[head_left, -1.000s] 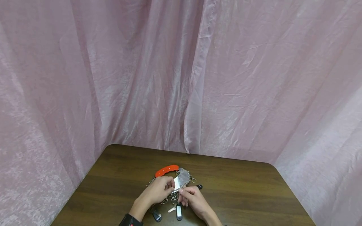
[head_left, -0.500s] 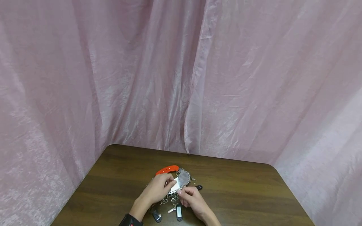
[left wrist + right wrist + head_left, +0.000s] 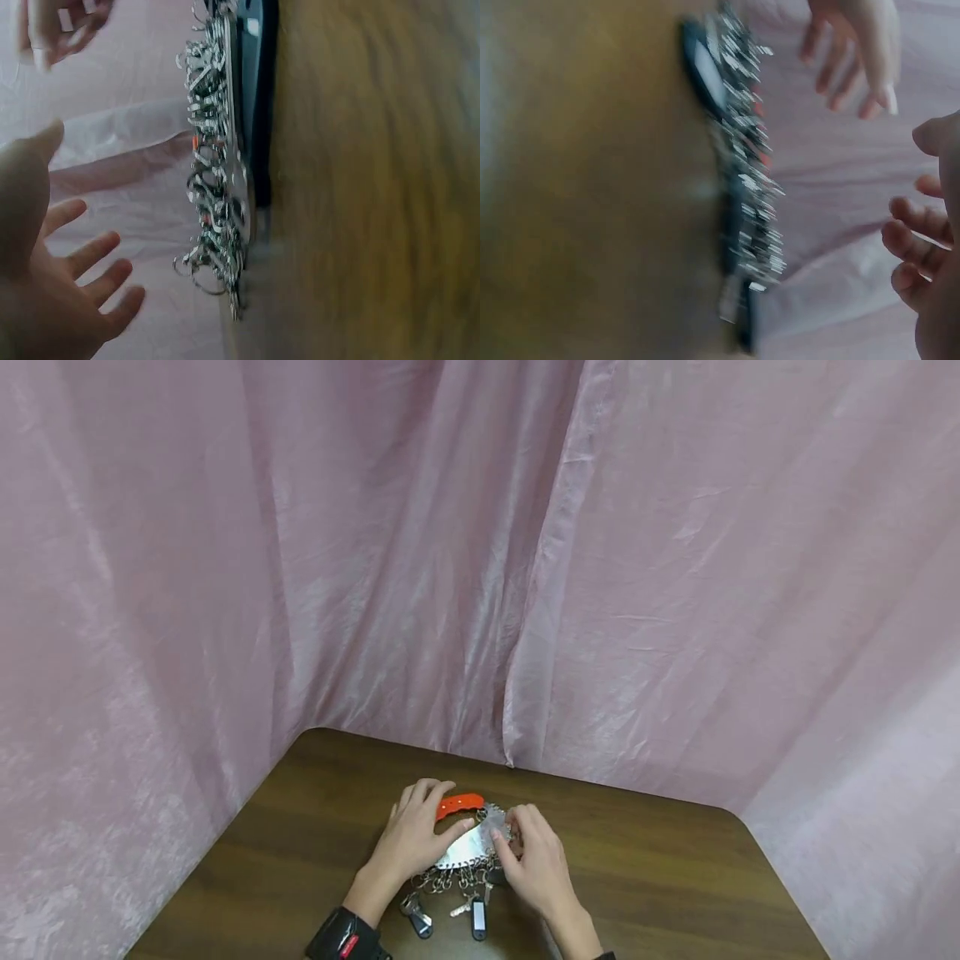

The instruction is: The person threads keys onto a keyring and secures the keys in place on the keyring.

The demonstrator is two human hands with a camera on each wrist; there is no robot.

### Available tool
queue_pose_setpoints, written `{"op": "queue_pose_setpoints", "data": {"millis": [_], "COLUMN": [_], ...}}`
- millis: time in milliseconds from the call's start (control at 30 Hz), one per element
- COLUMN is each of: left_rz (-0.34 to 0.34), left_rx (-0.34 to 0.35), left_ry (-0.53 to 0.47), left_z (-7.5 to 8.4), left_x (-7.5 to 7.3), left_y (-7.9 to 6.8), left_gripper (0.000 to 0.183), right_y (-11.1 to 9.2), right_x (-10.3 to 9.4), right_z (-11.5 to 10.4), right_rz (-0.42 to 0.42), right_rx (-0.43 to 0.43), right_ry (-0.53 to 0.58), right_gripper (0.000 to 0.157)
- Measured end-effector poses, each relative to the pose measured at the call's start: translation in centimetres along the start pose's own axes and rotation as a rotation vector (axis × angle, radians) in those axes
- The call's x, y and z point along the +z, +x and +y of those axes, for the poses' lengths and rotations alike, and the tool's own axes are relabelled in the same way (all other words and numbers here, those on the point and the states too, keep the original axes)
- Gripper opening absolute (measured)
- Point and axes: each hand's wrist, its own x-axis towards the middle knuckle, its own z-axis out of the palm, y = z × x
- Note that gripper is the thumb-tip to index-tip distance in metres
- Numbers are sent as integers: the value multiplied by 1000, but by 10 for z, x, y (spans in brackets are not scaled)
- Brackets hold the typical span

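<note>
A curved shiny metal plate (image 3: 459, 852) with an orange handle (image 3: 461, 804) lies on the table, its edge fringed with small metal rings and clips (image 3: 442, 882). Black-tagged keys hang at its near side: one black tag (image 3: 479, 920) has a white label, another tag (image 3: 422, 925) lies further left. My left hand (image 3: 408, 837) hovers at the plate's left with fingers spread, holding nothing. On the right, my right hand (image 3: 538, 860) is over the plate's side, fingers loosely bent. A dark tag (image 3: 497, 877) shows beside its thumb. In the right wrist view, that hand (image 3: 930, 232) appears to hold nothing.
The dark wooden table (image 3: 660, 852) has rounded far corners. Pink curtains (image 3: 405, 568) hang behind it and along both sides. A black band (image 3: 348, 935) is round my left wrist.
The head view has shifted slightly. My right hand has left the plate's near edge, where its fingertips were pinched together, and moved up and right. My left hand has lifted away, fingers spreading.
</note>
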Motion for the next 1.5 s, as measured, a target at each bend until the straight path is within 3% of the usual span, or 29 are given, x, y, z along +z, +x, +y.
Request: {"op": "queue_pose_setpoints", "data": {"millis": [100,300,467,633,800,967,1167,1500], "left_rz": [-59,-40,-31,-35,-112,-130,-166,-178], "left_rx": [-31,-59,-49,-58,-94,-104,-100,-107], "left_ry": [9,27,46,65,36,-12,22,48], "left_z": [0,5,7,7,7,9,4,-3], "left_x": [-7,-31,-44,-51,-45,-38,-34,-42], "left_y": [0,0,-2,-3,-6,-8,-10,-16], "left_gripper": [88,107,111,113,110,106,107,110], "right_y": [10,26,30,29,24,19,15,16], "right_x": [-12,-31,-44,-45,-39,-35,-33,-32], "right_z": [0,-1,-6,-10,-9,-7,-8,-14], "right_rz": [37,41,-47,-163,-221,-245,-256,-283], "right_rx": [-25,-26,49,115,138,133,145,152], "right_ry": [-105,-199,-269,-279,-278,-289,-292,-272], "right_gripper": [44,84,100,102,102,102,102,102]}}
